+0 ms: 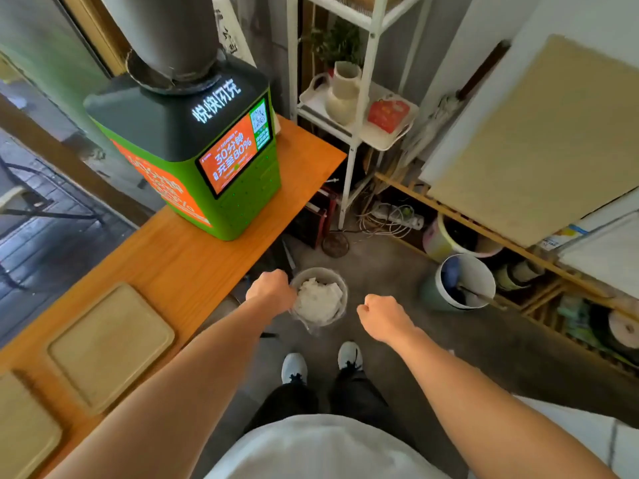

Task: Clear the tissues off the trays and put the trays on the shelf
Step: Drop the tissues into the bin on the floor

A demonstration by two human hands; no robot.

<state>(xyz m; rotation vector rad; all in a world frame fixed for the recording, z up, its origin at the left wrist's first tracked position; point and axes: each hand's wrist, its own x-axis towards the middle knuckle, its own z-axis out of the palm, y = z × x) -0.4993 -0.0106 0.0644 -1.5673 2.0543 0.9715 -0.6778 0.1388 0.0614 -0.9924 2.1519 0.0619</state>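
Two beige trays lie on the orange wooden counter [193,257] at the left: one tray [110,344] fully in view, a second tray [24,426] cut off by the bottom left corner. Neither carries tissues. A small grey bin [320,273] stands on the floor ahead of my feet, full of crumpled white tissues [318,299]. My left hand [271,288] hangs curled over the bin's left rim; whether it holds anything I cannot tell. My right hand [383,314] is a closed fist with nothing in it, to the right of the bin. The white shelf [356,133] stands behind.
A green and orange charging kiosk [214,157] sits on the counter's far end. The shelf holds a cream vase [342,95] and a red packet [387,114]. A green bucket [460,281], cables and a low wooden rack [518,247] crowd the floor at the right.
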